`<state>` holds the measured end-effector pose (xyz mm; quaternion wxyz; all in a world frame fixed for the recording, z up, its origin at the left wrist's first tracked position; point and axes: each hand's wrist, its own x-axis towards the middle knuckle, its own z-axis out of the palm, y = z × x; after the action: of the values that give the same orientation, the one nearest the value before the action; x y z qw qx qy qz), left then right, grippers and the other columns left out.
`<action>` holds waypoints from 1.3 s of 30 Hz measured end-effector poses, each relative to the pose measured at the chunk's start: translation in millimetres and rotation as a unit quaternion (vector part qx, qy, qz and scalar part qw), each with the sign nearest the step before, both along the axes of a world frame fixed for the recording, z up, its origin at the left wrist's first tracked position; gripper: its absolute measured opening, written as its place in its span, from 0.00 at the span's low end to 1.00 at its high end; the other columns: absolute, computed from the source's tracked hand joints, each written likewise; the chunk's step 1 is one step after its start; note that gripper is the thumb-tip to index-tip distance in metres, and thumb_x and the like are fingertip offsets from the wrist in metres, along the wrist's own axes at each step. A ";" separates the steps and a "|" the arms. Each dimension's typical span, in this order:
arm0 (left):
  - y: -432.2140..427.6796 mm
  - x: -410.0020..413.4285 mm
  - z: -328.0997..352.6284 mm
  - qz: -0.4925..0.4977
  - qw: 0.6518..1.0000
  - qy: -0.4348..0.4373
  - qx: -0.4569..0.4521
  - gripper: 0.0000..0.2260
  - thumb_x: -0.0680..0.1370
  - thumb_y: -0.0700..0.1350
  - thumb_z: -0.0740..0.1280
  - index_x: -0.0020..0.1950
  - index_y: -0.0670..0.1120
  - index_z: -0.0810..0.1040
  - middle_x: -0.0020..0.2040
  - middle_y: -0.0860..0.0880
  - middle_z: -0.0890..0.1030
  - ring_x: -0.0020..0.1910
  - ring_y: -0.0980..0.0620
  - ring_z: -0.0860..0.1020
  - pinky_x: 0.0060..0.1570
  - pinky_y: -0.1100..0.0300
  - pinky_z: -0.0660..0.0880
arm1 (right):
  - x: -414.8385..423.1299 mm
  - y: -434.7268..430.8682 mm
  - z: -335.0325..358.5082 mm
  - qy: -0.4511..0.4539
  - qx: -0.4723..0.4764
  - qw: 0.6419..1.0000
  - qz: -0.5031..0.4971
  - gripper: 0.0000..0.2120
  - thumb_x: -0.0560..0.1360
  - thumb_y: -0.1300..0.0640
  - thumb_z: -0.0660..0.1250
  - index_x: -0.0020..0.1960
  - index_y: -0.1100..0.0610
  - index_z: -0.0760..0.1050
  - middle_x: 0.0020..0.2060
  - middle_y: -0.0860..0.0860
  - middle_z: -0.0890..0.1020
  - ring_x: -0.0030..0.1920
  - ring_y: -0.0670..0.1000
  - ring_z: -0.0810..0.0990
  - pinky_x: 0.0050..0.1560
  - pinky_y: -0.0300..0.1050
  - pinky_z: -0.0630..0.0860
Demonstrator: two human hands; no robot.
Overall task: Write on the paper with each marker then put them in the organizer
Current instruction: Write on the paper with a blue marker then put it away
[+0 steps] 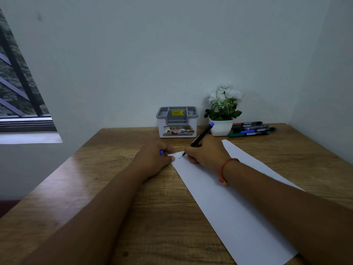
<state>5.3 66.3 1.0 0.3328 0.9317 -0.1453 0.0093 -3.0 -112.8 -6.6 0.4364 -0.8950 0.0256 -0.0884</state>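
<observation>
— Right hand (206,152) grips the blue marker (202,135), its tip on the far end of the paper (238,203). This looks like the writing step.
— Left hand (154,159)?
— It pinches the blue cap (161,152) and rests on the paper's corner. Next is probably recapping, then reaching to the grey organizer (177,121) behind. The other markers (250,129) lie beside the flowerpot (221,128).

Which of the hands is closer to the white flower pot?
Right. The right hand, writing with a marker, sits just in front of the pot. The left hand, gripping a blue cap, rests farther left, at the corner of the paper.
</observation>
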 end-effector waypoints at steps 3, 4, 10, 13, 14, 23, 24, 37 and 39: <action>-0.3 -0.1 -0.1 -0.001 1.000 0.001 0.006 0.13 0.77 0.45 0.69 0.62 0.50 0.79 0.63 0.51 0.77 0.58 0.55 0.72 0.55 0.61 0.68 | 0.4 0.1 0.6 0.009 0.005 1.000 -0.005 0.11 0.73 0.55 0.69 0.36 0.60 0.83 0.26 0.49 0.83 0.28 0.44 0.80 0.37 0.39 0.78; -0.1 0.1 -0.4 0.000 1.000 0.000 0.008 0.13 0.77 0.45 0.69 0.62 0.51 0.79 0.63 0.51 0.77 0.58 0.55 0.72 0.54 0.61 0.68 | 0.6 0.1 0.7 0.011 0.005 1.000 -0.005 0.11 0.73 0.55 0.69 0.37 0.61 0.83 0.26 0.49 0.83 0.28 0.44 0.79 0.37 0.39 0.78; -1.2 0.1 -0.1 -0.002 1.000 -0.002 0.006 0.13 0.77 0.45 0.69 0.62 0.49 0.79 0.63 0.50 0.77 0.56 0.56 0.72 0.53 0.62 0.67 | 1.0 1.4 0.7 0.011 0.004 1.000 -0.015 0.10 0.74 0.55 0.70 0.37 0.60 0.82 0.28 0.50 0.84 0.29 0.44 0.80 0.40 0.42 0.80; -0.9 0.3 -0.3 0.000 1.000 -0.005 0.004 0.13 0.77 0.45 0.69 0.62 0.50 0.79 0.63 0.51 0.77 0.56 0.56 0.71 0.53 0.62 0.67 | 1.6 1.6 -0.1 0.008 0.006 1.000 -0.018 0.09 0.73 0.55 0.70 0.40 0.61 0.83 0.31 0.52 0.85 0.31 0.46 0.81 0.43 0.45 0.81; -0.8 0.4 -0.6 0.000 1.000 -0.004 0.004 0.13 0.77 0.45 0.69 0.61 0.50 0.79 0.63 0.51 0.77 0.57 0.56 0.72 0.53 0.62 0.67 | 1.4 1.3 0.0 0.010 0.005 1.000 -0.014 0.08 0.73 0.55 0.70 0.41 0.60 0.82 0.30 0.51 0.84 0.31 0.46 0.80 0.42 0.44 0.80; -2.3 1.3 -0.1 0.003 1.000 0.001 0.009 0.13 0.77 0.45 0.69 0.62 0.50 0.79 0.63 0.50 0.77 0.56 0.56 0.71 0.53 0.61 0.67 | 3.3 3.0 2.4 0.040 -0.008 0.999 -0.024 0.05 0.73 0.55 0.69 0.42 0.57 0.79 0.28 0.48 0.81 0.25 0.42 0.77 0.30 0.37 0.73; -2.2 1.3 0.0 0.005 1.000 0.003 0.010 0.13 0.78 0.45 0.68 0.62 0.50 0.79 0.63 0.50 0.77 0.57 0.55 0.72 0.53 0.61 0.68 | 3.2 3.1 2.7 0.039 -0.003 0.999 -0.028 0.06 0.73 0.55 0.68 0.45 0.58 0.79 0.29 0.49 0.82 0.25 0.42 0.78 0.30 0.37 0.73; -1.2 -0.1 10.9 0.103 0.966 0.010 -0.238 0.06 0.78 0.47 0.66 0.53 0.48 0.75 0.48 0.49 0.75 0.43 0.54 0.73 0.40 0.61 0.69 | -5.2 -3.4 21.8 0.032 0.362 0.931 -0.024 0.08 0.79 0.61 0.65 0.43 0.58 0.80 0.34 0.54 0.82 0.33 0.48 0.81 0.35 0.42 0.80; -2.7 -1.2 17.9 0.117 0.904 0.105 -0.397 0.04 0.79 0.44 0.62 0.49 0.44 0.74 0.43 0.46 0.74 0.38 0.53 0.71 0.38 0.59 0.69 | -10.9 -3.2 27.5 0.038 0.402 0.915 -0.005 0.10 0.80 0.59 0.62 0.44 0.58 0.80 0.34 0.53 0.83 0.33 0.47 0.82 0.33 0.40 0.80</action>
<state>4.0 63.6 18.9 0.6852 0.7282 0.0157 0.0074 -13.9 -116.0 20.9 0.7578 -0.6463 0.0801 -0.0393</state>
